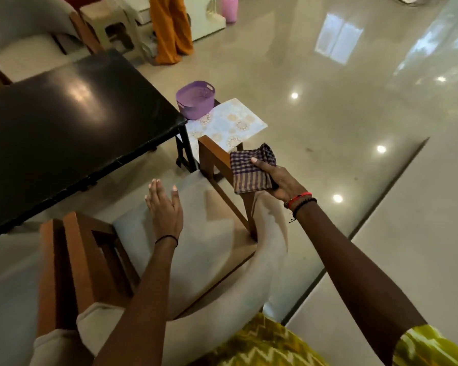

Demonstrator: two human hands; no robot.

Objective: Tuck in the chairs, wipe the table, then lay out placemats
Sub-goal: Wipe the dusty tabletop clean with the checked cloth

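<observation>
A wooden armchair (217,228) with a pale grey seat and curved back stands in front of me, its front near the black table (72,122). My right hand (278,178) grips a folded purple checked cloth (251,170) over the chair's right armrest. My left hand (164,207) hovers above the seat with its fingers straight and holds nothing. A pale patterned placemat (228,122) lies on a small stand beyond the table's corner, with a purple basket (196,99) beside it.
A second grey chair (24,30) stands at the table's far side. A person in orange trousers (169,30) stands at the back by pale plastic stools. Glossy floor (354,128) spreads to the right, with a pink container far back.
</observation>
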